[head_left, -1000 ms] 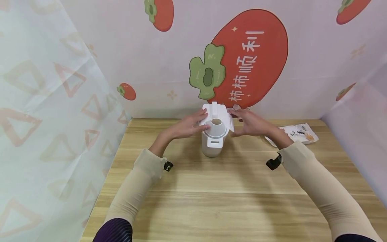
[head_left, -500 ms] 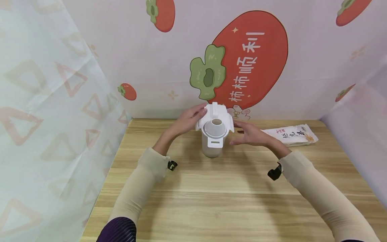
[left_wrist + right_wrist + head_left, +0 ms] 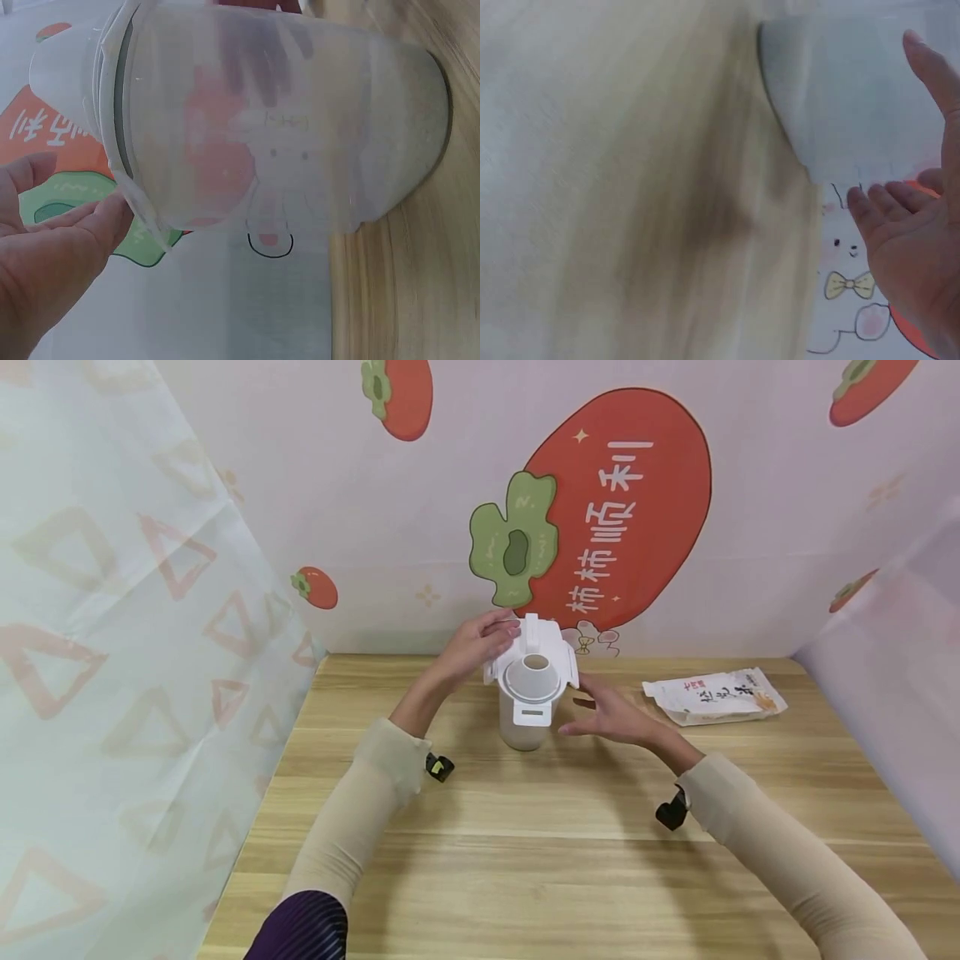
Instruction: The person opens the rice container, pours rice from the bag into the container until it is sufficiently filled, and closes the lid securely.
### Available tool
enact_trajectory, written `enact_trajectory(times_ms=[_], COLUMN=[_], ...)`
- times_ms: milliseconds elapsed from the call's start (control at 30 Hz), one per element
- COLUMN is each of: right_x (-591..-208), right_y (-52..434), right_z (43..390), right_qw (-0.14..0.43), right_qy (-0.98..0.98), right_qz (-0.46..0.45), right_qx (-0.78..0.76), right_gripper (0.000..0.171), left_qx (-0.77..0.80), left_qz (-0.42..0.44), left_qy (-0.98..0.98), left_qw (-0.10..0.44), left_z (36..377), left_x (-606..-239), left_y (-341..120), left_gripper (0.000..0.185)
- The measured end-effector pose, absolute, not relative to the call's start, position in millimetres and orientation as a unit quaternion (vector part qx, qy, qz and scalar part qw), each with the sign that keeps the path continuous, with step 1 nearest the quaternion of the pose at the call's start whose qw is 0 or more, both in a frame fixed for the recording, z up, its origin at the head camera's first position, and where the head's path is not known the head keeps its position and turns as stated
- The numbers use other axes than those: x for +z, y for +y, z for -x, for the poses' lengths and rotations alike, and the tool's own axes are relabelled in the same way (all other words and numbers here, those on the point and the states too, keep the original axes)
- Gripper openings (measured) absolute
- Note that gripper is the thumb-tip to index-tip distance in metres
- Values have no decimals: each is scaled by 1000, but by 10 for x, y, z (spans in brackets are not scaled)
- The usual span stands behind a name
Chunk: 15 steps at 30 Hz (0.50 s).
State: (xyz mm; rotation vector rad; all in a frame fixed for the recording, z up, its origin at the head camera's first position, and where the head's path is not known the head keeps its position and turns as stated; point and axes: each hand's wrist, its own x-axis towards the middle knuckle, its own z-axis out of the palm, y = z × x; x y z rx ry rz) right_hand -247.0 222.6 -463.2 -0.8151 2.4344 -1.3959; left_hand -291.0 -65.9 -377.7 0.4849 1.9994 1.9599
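A tall translucent plastic storage container [image 3: 517,735] stands upright on the table near the back wall. Its white lid [image 3: 551,642] carries a round raised spout and clip flaps hang at its sides. Pale, grainy contents [image 3: 409,112] show near its base in the left wrist view. My left hand [image 3: 477,647] is at the lid's left edge; in the left wrist view its fingertips touch a side flap [image 3: 142,206]. Beside the container's right wall, my right hand [image 3: 611,714] has its fingers extended and thumb apart; whether its fingertips touch the wall is unclear.
A white printed packet [image 3: 716,697] lies flat on the wooden table [image 3: 525,877] to the right, behind the right forearm. The patterned back wall [image 3: 390,527] rises close behind the container. Another patterned sheet [image 3: 112,693] borders the left side.
My right hand has moved down from the lid's right flap to beside the container's body, uncovering the packet. My left hand has shifted toward the lid's rear left; the left side flap now shows.
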Motion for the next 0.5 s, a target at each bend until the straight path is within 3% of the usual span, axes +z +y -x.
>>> enact_trajectory(times_ms=[500], right_x=[-4826], right_y=[1985], right_z=[2404], right_qw=[89], right_qy=[805], right_qz=[243], right_qx=[-534], right_gripper=[112], left_qx=[710], left_qz=[-120], left_qy=[657], left_qw=[221], left_z=[3013], left_x=[-3748], left_y=[-533], left_gripper=[69])
